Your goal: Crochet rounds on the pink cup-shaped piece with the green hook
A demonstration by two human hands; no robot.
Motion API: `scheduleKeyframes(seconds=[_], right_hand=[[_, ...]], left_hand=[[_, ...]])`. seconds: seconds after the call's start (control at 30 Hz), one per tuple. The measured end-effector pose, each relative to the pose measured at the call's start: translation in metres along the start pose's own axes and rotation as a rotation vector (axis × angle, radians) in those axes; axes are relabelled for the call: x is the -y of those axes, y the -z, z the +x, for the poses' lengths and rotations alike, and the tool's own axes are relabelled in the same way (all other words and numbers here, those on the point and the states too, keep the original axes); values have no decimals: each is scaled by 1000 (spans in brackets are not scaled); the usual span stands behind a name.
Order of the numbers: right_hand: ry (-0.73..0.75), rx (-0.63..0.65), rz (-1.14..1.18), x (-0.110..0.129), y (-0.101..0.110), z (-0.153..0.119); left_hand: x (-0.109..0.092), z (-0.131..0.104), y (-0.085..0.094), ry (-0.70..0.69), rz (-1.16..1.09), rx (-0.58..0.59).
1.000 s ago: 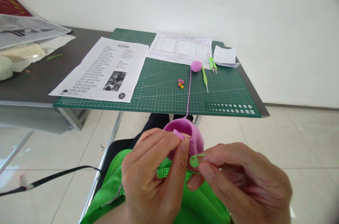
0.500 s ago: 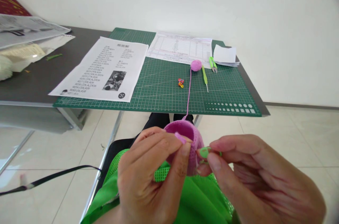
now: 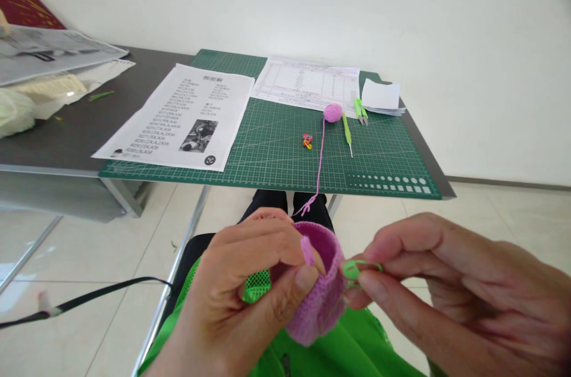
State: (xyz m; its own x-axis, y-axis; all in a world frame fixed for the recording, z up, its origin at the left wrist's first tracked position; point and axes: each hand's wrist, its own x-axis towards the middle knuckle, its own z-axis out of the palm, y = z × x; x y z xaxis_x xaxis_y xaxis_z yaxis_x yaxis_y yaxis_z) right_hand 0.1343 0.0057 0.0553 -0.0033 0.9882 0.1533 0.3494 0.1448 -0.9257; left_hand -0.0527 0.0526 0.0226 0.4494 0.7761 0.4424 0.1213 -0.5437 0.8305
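My left hand (image 3: pixel 263 282) pinches the rim of a pink crocheted cup-shaped piece (image 3: pixel 319 308), with pink yarn wrapped round one finger. The piece hangs over my lap, its opening tilted up. Just right of the rim, my right hand (image 3: pixel 428 282) holds a small green stitch marker (image 3: pixel 351 270) between thumb and fingertips. From the piece a pink strand runs up to a small pink yarn ball (image 3: pixel 332 113) on the table. Fingers hide part of the rim and of the marker.
A green cutting mat (image 3: pixel 267 139) covers the table. On it lie a printed pattern sheet (image 3: pixel 178 115), a form (image 3: pixel 307 82), a green-handled crochet hook (image 3: pixel 347 130), green snips (image 3: pixel 360 110), small coloured stitch markers (image 3: pixel 307 141) and a white paper stack (image 3: pixel 381 96).
The crocheted piece has tipped and dropped a little, showing more of its outer side. My right hand has shifted slightly right with the marker. The view has moved a little.
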Motion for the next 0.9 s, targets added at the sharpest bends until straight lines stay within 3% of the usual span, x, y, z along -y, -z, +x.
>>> scheduleKeyframes(seconds=[0.2,0.3,0.7,0.9], right_hand=[[204,199,-76,-3,13,13],[227,247,-49,-4,16,15],[36,542,-196,10,15,30],[-6,509,-175,11,10,33]], left_hand=[[-2,0,0,24,-15,16],[-5,-2,0,61,-50,-8],[-7,-4,-1,-43,27,-38],[-9,-3,1,-67,70,-38]])
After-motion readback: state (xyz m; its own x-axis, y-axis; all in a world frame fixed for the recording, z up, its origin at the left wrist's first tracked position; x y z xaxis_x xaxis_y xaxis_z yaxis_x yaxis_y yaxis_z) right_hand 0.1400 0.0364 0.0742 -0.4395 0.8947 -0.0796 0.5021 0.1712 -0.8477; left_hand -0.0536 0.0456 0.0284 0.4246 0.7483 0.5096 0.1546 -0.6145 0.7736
